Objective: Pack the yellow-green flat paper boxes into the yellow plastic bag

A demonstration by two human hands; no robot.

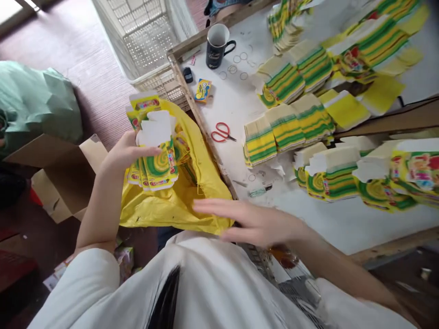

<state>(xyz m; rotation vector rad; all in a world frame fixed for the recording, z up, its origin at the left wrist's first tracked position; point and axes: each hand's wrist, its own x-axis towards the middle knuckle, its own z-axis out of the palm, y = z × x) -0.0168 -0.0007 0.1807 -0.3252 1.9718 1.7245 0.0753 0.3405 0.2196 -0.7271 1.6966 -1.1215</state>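
My left hand [123,153] grips a bundle of flat printed cartons [154,155], yellow and green with white flaps, and holds it over an open yellow plastic bag [178,205] beside the table. More cartons lie inside the bag. My right hand [254,221] is flat and blurred with its fingers spread, empty, above the bag's near edge and the table's corner. On the white table [343,224] lie several fanned stacks of the same cartons [291,128].
Red scissors [222,132], a dark mug [216,45], a small yellow box [203,89], loose rubber bands [236,64] and a lighter [259,191] lie on the table. A white plastic crate [144,41] stands behind the bag. An open cardboard box [58,173] and a green sack [34,100] sit on the floor at left.
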